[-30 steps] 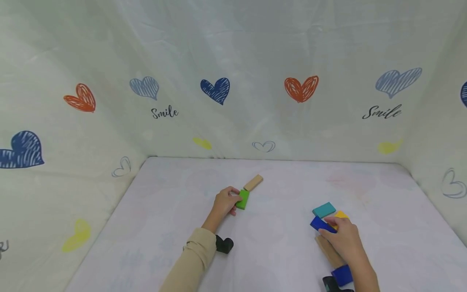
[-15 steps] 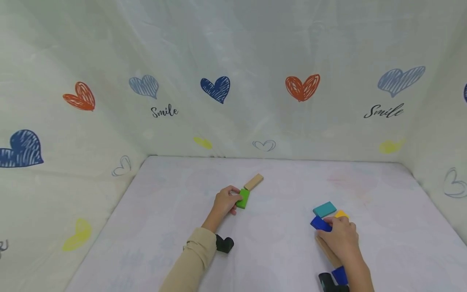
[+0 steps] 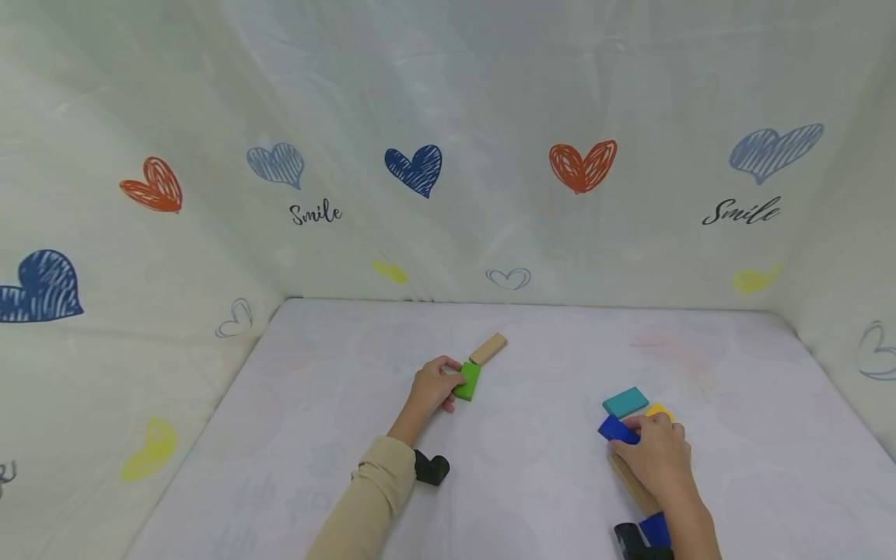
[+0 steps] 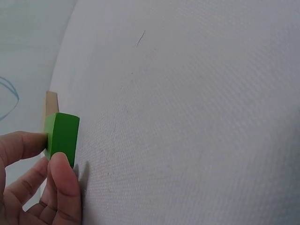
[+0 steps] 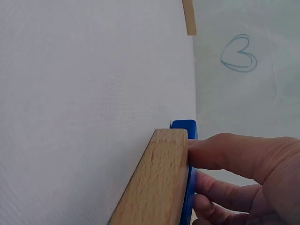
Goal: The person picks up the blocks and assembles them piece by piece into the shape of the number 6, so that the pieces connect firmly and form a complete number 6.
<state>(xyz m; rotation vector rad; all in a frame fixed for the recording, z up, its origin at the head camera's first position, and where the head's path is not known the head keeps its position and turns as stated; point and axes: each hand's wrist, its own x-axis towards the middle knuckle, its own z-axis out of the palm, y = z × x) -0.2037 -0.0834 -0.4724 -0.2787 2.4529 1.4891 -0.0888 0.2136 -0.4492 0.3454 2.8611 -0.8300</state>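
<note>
Head view: left hand (image 3: 434,386) mid-frame, pinching green block (image 3: 468,382), smooth flat rectangle; pale wood stick (image 3: 488,349) just above. Right hand (image 3: 658,451) lower right, pinching blue block (image 3: 617,429), teal block (image 3: 626,402) and yellow block (image 3: 659,410) near it.

Left wrist view: green block lower left, crisp edges, grip only block-wide; white cloth (image 4: 187,117) finely woven.

Right wrist view: bottom of frame, grainy wood plank (image 5: 152,180), rounded corners, partly hiding blue block; grip there narrow too.
</note>
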